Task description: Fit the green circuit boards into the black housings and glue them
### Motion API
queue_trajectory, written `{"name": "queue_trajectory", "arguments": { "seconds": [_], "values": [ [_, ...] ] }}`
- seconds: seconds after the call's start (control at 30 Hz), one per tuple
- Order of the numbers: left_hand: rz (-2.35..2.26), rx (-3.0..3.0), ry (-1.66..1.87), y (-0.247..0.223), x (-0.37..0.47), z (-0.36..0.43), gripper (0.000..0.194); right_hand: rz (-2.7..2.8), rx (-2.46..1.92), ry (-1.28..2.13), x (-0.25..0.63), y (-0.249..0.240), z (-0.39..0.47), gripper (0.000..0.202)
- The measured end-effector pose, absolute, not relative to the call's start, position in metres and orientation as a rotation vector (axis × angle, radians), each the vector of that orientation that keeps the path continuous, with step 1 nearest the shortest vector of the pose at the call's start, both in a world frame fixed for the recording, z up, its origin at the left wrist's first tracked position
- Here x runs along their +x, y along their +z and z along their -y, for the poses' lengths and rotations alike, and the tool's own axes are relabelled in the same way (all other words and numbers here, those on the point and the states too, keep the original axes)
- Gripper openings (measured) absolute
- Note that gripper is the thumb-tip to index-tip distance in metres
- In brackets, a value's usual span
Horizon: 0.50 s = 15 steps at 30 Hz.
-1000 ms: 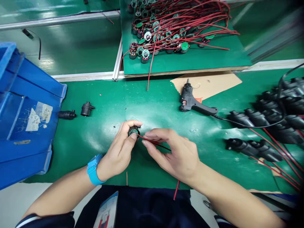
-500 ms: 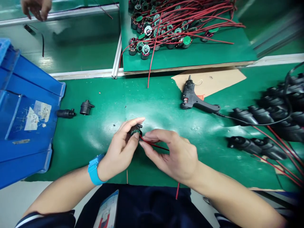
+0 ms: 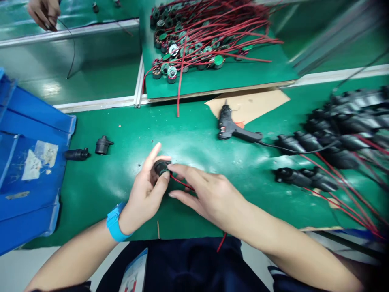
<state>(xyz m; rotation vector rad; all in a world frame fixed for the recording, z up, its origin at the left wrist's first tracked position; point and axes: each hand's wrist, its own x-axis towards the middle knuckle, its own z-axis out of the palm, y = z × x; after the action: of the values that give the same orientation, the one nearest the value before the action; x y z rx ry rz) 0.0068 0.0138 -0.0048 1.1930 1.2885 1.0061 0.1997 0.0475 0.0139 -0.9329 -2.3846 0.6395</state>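
Note:
My left hand, with a blue wristband, grips a small black round housing between thumb and curled fingers; its index finger points up and away. A green edge shows inside the housing's mouth, and a red wire leads out of it. My right hand has its index fingertip against the housing's rim, while the thumb is spread apart below. The wire passes behind the right fingers, and a red end hangs at the table's front edge. Whether the hidden fingers touch the wire, I cannot tell.
A glue gun lies on cardboard. Motors with red wires crowd a raised board. Black housings fill the right, a blue bin the left. Two black parts lie near it. Another person's hand is far left.
The view has shifted. My right index finger has moved onto the housing's rim and the thumb has dropped away. My left index finger has lifted. The other person's hand now has a dark wire.

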Motion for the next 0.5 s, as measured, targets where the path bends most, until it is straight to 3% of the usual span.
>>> {"name": "queue_trajectory", "arguments": {
  "seconds": [0.23,0.37,0.43,0.5],
  "values": [
    [-1.14,1.288,0.791,-0.013,0.011,0.0,0.068,2.57,-1.052,0.143,0.209,0.031,-0.028,0.029],
    [-1.014,1.556,0.626,-0.007,0.012,0.003,0.073,2.43,-1.11,0.279,0.244,0.037,-0.02,0.025],
    [-1.106,1.776,0.639,-0.002,0.005,-0.006,0.074,2.288,-1.18,0.311,0.28,0.033,-0.022,0.026],
    [-1.387,2.009,0.735,0.006,-0.013,-0.022,0.067,2.173,-1.204,0.108,0.326,0.021,-0.034,0.032]
  ]
}}
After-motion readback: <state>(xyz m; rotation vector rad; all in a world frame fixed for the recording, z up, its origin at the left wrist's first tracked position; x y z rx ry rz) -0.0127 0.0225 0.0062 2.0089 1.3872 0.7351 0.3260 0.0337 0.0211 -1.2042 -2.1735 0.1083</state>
